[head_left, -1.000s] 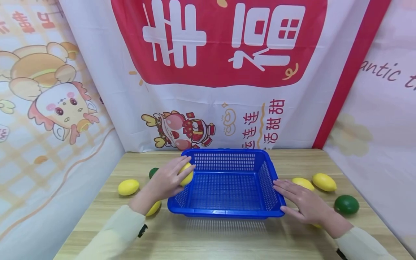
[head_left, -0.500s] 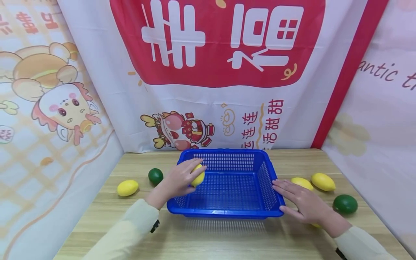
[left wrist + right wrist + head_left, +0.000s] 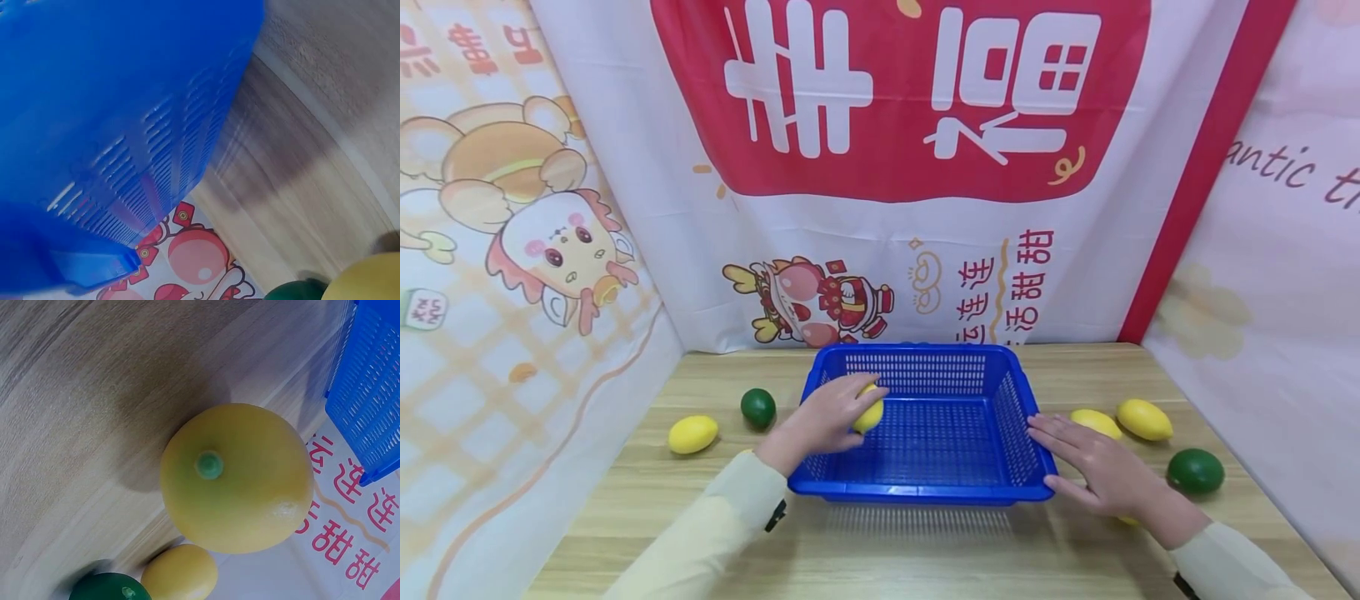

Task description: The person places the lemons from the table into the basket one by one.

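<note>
My left hand grips a yellow lemon inside the left part of a blue plastic basket. Part of that lemon is hidden behind the fingers. On the basket's right rim rests my right hand, its fingers lying straight and the thumb near the front corner. In the left wrist view, the basket's slotted side fills the upper left, and the hand is out of sight. A lemon with a green stem tip dominates the right wrist view.
Left of the basket lie a lemon and a dark green fruit. To its right are two lemons and another green fruit; a further lemon peeks out below the right hand. A printed cloth hangs behind the wooden table.
My left hand has carried the lemon rightward, from the basket's left rim to inside the basket. The green fruit on the left has come into full view. My right hand stays on the rim.
</note>
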Demonstrator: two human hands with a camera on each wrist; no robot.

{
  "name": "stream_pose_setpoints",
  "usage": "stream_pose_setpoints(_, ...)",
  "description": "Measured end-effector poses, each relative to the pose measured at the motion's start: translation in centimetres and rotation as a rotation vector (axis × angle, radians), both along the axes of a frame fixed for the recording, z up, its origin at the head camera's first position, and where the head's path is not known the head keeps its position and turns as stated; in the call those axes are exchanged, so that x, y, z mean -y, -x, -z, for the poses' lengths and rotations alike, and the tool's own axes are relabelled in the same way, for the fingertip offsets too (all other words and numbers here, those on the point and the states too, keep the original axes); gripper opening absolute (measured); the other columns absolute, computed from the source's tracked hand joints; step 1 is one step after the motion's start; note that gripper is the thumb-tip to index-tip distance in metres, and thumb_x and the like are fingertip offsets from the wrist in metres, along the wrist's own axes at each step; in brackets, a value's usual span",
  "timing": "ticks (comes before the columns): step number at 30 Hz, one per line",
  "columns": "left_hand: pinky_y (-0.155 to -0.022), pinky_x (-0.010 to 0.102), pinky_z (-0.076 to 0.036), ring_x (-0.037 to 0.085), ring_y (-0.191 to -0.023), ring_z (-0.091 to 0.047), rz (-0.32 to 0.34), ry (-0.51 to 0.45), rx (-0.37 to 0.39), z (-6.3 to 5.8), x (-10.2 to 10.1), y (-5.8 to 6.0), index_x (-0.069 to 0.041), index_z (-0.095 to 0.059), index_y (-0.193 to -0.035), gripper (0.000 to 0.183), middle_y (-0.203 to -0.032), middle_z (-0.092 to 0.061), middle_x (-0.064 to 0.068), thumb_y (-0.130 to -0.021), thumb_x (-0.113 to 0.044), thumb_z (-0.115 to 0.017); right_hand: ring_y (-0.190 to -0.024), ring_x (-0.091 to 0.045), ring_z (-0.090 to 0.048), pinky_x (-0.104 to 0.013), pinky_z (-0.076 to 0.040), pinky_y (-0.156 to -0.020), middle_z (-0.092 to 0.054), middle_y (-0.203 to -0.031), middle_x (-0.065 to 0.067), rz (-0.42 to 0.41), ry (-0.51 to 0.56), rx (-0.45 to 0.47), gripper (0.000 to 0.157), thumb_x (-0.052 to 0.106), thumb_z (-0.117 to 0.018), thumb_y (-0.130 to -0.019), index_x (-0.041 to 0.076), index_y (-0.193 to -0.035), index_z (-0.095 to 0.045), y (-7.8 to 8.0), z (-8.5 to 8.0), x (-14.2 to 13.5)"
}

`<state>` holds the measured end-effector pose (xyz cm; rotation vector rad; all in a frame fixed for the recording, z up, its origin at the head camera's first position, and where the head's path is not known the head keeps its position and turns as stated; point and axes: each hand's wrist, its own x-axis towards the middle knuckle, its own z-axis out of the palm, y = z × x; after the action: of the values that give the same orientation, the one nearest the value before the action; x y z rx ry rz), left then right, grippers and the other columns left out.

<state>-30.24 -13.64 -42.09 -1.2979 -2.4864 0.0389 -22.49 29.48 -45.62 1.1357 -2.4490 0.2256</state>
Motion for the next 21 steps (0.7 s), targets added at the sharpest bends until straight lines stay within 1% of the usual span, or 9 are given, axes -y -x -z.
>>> stream_pose_setpoints(9, -0.109, 0.040, -0.036, 0.027, -0.131, -0.044, -0.025, -0.011, 0.067, 0.73, -0.51, 0.48, -0.010, -0.050, -0.138, 0.071, -0.141, -0.049, 0.012, -0.079, -0.034, -0.080, -0.127, -0.030, -0.051, -0.013, -0.009, -0.111, -0.053, -0.141, -0.007, -0.007, 0.003, -0.014, 0.059, 0.037, -0.070, -0.087, 0.006, -0.136, -0.057, 0.01, -0.10, 0.00)
stream_pose_setpoints(16, -0.108, 0.039, -0.037, 0.026, -0.128, -0.047, -0.047, 0.030, 0.107, 1.02, -0.63, 0.56, -0.011, -0.051, -0.138, 0.068, -0.139, -0.050, 0.012, -0.080, -0.032, -0.078, -0.128, -0.029, -0.050, -0.013, -0.009, -0.110, -0.052, -0.142, -0.006, 0.013, -0.004, 0.002, 0.059, 0.037, -0.071, -0.086, 0.008, -0.136, -0.057, -0.14, -0.24, 0.11)
stream_pose_setpoints(21, -0.108, 0.041, -0.038, 0.027, -0.127, -0.048, -0.060, 0.049, 0.135, 0.95, -0.58, 0.38, -0.010, -0.051, -0.137, 0.066, -0.137, -0.051, 0.013, -0.080, -0.031, -0.079, -0.128, -0.027, -0.050, -0.017, -0.013, -0.109, -0.052, -0.142, -0.004, 0.034, -0.018, -0.002, 0.059, 0.039, -0.070, -0.087, 0.010, -0.137, -0.057, -0.29, -0.33, 0.12)
